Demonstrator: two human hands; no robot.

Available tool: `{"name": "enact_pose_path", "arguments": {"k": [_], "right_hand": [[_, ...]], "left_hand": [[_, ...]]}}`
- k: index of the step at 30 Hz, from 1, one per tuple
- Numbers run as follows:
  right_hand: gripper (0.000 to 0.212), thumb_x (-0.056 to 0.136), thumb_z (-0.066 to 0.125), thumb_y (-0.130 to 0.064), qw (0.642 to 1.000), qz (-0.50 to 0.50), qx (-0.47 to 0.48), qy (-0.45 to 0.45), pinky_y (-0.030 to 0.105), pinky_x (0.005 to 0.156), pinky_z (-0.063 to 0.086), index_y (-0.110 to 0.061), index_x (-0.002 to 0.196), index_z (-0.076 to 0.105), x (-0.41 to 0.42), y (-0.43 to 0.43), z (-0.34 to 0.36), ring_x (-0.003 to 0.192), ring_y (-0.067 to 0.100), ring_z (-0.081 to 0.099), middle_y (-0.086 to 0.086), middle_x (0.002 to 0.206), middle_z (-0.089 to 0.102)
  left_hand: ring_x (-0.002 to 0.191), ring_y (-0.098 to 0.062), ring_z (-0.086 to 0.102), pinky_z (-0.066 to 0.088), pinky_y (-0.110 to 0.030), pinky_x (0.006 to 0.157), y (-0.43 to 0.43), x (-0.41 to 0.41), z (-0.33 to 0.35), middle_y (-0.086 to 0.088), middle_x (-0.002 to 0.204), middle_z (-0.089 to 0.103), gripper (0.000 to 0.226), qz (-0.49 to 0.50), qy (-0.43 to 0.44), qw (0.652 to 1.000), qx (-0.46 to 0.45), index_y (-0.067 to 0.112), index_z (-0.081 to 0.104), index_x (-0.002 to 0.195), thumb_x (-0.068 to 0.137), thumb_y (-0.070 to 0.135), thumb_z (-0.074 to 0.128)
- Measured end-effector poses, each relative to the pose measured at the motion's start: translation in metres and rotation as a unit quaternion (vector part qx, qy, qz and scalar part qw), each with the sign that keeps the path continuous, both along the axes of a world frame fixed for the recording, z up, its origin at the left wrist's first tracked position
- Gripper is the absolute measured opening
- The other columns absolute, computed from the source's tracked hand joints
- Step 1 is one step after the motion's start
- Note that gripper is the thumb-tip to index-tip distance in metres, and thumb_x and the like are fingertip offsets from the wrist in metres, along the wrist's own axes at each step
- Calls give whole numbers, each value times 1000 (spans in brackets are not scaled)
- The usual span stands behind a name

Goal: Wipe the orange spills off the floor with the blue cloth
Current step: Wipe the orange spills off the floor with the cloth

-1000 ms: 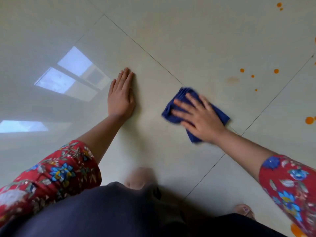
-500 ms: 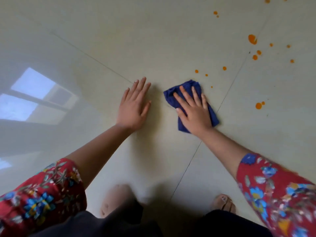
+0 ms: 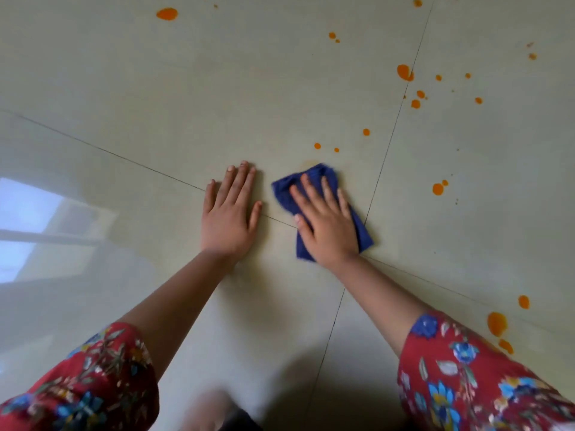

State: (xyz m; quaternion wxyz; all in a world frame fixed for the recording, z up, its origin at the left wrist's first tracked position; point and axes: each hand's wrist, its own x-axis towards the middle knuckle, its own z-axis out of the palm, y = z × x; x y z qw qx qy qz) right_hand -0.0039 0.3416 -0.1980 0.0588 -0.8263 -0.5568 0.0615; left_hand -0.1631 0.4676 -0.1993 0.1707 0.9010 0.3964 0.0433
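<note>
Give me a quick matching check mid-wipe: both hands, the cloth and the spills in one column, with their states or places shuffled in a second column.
Column one
1. left hand
2. right hand
3. blue cloth
4. orange spills

Column two
A. scattered ahead and to the right, unwiped
B. flat on the bare floor, fingers straight
C. folded, lying under a palm
D. pressing down on the cloth

Pairs: 1-B, 2-D, 3-C, 4-A

Two bare limbs, both palm-down: left grip (image 3: 228, 213), fingers straight and close, pointing 12 o'clock, left forearm (image 3: 174, 306) entering from 7; right grip (image 3: 326, 225), fingers straight and spread, pointing 11, right forearm (image 3: 382, 293) entering from 4.
</note>
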Motion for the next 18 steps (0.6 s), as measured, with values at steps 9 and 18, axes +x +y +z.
{"name": "enact_pose_path", "arguments": {"k": [9,18], "right_hand": [[55,99,27,-46,976,-212,-33,-18,48,119,11,-33,152,25,76,-17,0,149,23,13,-8,161,18],[53,97,35,-44,997,75,-15,5,46,119,11,-34,149,34,30,-19,2,148,22,18,-9,160,24]], "left_hand": [[149,-13,3,4,-39,121,-3,2,-3,6,162,7,58,5,3,1000,8,22,14,154,100,39,25],[149,-13,4,8,-40,121,-4,2,-1,5,162,4,62,20,-12,1000,9,21,7,155,100,40,29]]}}
